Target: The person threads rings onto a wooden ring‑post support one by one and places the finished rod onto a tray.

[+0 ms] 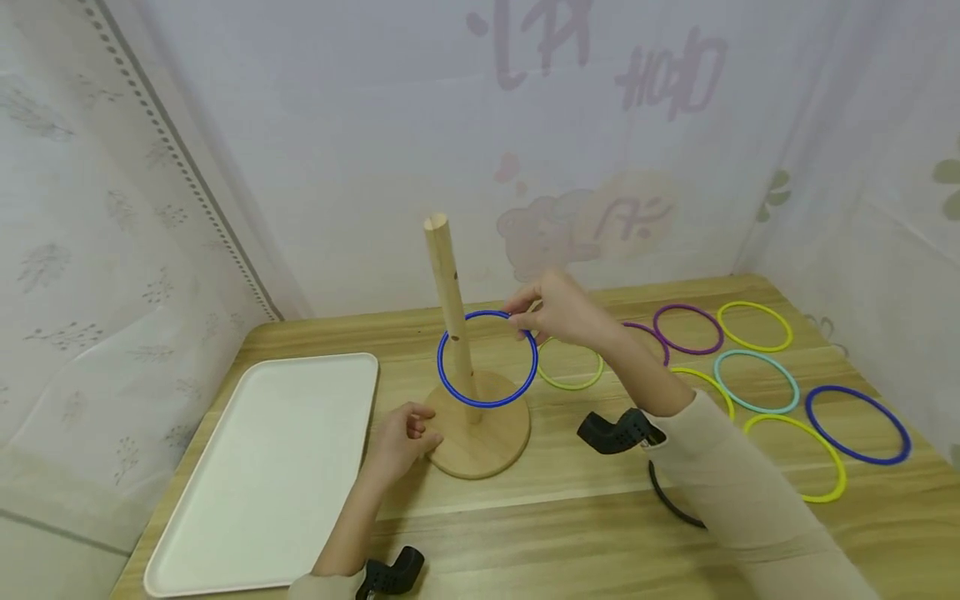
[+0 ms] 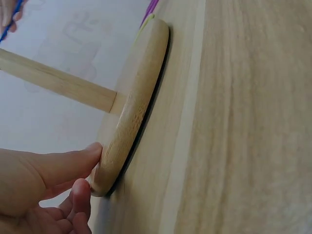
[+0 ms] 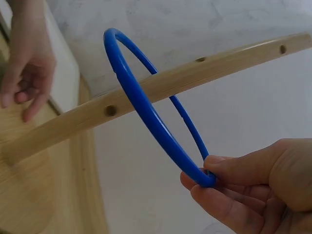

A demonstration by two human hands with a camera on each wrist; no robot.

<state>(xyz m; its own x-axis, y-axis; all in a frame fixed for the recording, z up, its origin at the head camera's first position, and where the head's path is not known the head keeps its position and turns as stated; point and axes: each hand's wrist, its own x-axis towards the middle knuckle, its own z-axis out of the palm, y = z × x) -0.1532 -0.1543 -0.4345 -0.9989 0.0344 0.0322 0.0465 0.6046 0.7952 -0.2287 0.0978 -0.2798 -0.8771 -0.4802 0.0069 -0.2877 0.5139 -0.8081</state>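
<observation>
A blue ring [image 1: 487, 405] encircles the upright wooden post [image 3: 183, 78], partway up and above its round base [image 1: 480, 454]. My right hand [image 1: 558, 312] pinches the ring's far right edge between thumb and fingers, as the right wrist view shows close up [image 3: 258, 187]. The post passes through the ring's opening, with dark holes along its side. At the left of the base is my left hand [image 1: 397, 437]; in the left wrist view a fingertip rests against the base's rim [image 2: 134, 117], with the other fingers loosely bent beside it.
A white tray [image 1: 281, 450] lies on the left of the wooden table [image 1: 525, 533]. Several rings lie to the right, among them a turquoise ring [image 1: 795, 387], a purple ring [image 1: 657, 329] and another blue ring [image 1: 862, 457]. A black ring [image 1: 667, 500] is partly under the right sleeve.
</observation>
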